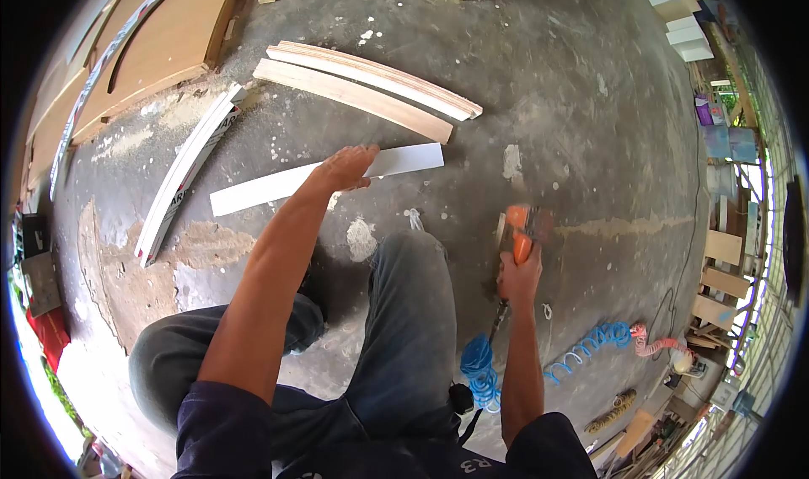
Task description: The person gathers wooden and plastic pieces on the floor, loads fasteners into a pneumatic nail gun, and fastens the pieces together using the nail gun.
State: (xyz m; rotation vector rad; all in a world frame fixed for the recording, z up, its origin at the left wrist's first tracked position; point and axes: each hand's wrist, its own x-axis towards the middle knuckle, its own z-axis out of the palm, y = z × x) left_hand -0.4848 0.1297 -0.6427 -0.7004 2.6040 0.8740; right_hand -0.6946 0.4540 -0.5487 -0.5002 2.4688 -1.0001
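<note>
My left hand (344,169) grips a long white board (265,188) from above, its fingers over the far edge and its thumb at the near side. The board is raised slightly toward my hand or lies on the floor; I cannot tell which. My right hand (521,277) is closed round the handle of an orange air nail gun (522,230), held off to the right of the board. The gun's head is blurred. A blue coiled air hose (479,365) runs from below its handle. Beyond the white board lie a bare wooden strip (354,100) and stacked strips (379,79).
White strips with printed lettering (187,176) lie at the left. Large wooden panels (168,41) stand at the upper left. More blue hose (590,344) and a red hose (657,344) cross the stained concrete floor (607,159) at right. Wood offcuts (723,247) line the right edge.
</note>
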